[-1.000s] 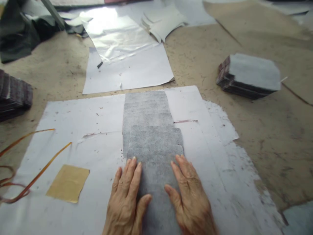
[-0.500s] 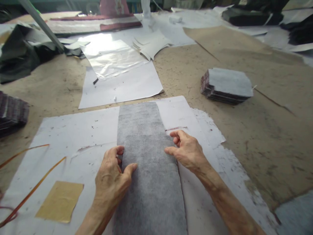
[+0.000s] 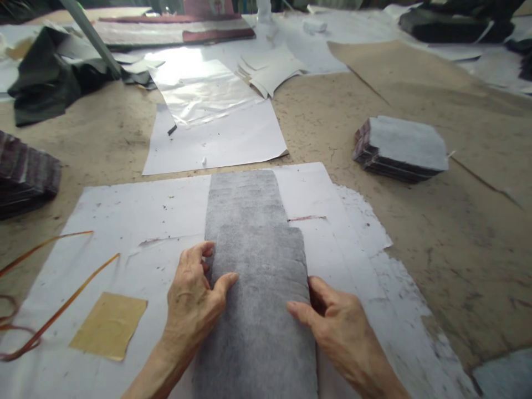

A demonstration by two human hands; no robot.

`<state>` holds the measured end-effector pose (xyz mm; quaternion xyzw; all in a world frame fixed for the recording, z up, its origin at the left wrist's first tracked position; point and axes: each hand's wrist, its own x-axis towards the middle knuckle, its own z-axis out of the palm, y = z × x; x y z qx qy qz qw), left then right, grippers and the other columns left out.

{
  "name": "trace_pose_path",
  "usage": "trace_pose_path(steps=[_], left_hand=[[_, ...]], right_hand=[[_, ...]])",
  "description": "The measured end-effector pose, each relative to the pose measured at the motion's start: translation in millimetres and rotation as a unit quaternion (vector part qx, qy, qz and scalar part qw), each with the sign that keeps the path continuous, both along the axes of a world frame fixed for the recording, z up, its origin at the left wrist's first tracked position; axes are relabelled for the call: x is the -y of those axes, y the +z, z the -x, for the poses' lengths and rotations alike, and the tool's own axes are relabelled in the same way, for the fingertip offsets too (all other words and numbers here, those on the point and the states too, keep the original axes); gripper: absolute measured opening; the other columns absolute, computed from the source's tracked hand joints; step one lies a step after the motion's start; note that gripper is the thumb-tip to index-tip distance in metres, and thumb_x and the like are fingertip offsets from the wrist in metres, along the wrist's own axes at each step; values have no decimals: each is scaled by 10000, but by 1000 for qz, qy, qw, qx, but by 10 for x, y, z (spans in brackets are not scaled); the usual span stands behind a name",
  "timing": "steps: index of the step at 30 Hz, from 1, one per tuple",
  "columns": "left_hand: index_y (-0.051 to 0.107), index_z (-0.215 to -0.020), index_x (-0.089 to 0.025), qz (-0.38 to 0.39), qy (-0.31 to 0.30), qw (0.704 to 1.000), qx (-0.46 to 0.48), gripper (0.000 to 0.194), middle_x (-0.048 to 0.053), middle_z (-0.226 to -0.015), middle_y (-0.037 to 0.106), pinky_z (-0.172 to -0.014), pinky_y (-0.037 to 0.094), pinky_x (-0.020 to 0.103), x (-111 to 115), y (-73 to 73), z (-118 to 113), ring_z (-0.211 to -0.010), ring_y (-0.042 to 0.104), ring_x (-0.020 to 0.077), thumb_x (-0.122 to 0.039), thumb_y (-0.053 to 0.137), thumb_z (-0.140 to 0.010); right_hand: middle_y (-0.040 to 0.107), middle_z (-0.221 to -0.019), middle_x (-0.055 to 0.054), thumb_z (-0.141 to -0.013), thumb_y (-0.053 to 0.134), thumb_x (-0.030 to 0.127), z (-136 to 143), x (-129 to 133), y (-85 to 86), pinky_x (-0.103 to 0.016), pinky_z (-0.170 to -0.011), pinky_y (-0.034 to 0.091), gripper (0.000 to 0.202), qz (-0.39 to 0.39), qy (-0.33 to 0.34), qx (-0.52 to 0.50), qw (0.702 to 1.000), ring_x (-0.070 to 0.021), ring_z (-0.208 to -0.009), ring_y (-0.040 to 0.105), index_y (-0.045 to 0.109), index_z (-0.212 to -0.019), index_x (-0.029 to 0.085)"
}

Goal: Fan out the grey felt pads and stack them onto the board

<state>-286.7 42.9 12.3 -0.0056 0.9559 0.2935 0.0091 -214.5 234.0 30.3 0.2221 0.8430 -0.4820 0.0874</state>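
A long grey fabric panel [image 3: 257,310], felt-like on top, runs up from the bottom of the view. Its far end overlaps another grey fabric piece [image 3: 245,194] that sticks out beyond it. My left hand [image 3: 199,293] grips the panel's left edge, thumb flat on top and fingers curled at the side. On the opposite edge, my right hand [image 3: 336,318] has its thumb on the upper face and its fingers at the side, partly hidden. Both pieces lie on white paper [image 3: 124,213].
A stack of cut grey-topped pieces [image 3: 405,144] stands right; a darker stack [image 3: 27,172] is at far left. Left of my hand lie a tan square [image 3: 110,326] and orange-brown strips [image 3: 78,296]. Beyond are clear plastic film [image 3: 203,91] and black material [image 3: 44,77].
My right hand has slid toward me along the panel's right edge, leaving its far corner. My left hand stays at the left edge. The whole view has shifted slightly.
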Motion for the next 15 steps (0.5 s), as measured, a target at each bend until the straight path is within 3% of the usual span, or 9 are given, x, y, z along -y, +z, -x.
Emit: trace_pose_path(steps=[6,11,15], left_hand=[[485,-1132,-181,-69,-6,997,-26,573,66,-1005,533,-753,457,377,76,-35,-49,-855,522,217,-441,639,-645],[502,-1145,-192,-120,-1,992,45,617,48,-968,575,-798,443,365,134,18,-17,-880,533,217,-460,652,-611],[580,-983,-219,-109,-34,987,109,447,17,-873,624,-746,468,343,198,42,-2,-805,568,220,-452,632,-604]], right_hand=[[547,-569,8,-784,528,299,-203,102,-190,-193,-450,385,190,-19,-16,-115,993,-112,-500,487,562,-639,182],[469,-512,33,-778,569,291,-267,87,-252,-182,-406,343,188,-58,-17,-193,979,-94,-437,408,558,-619,190],[492,-559,31,-785,565,287,-300,120,-283,-170,-439,354,173,-19,-50,-211,976,-91,-478,427,577,-639,196]])
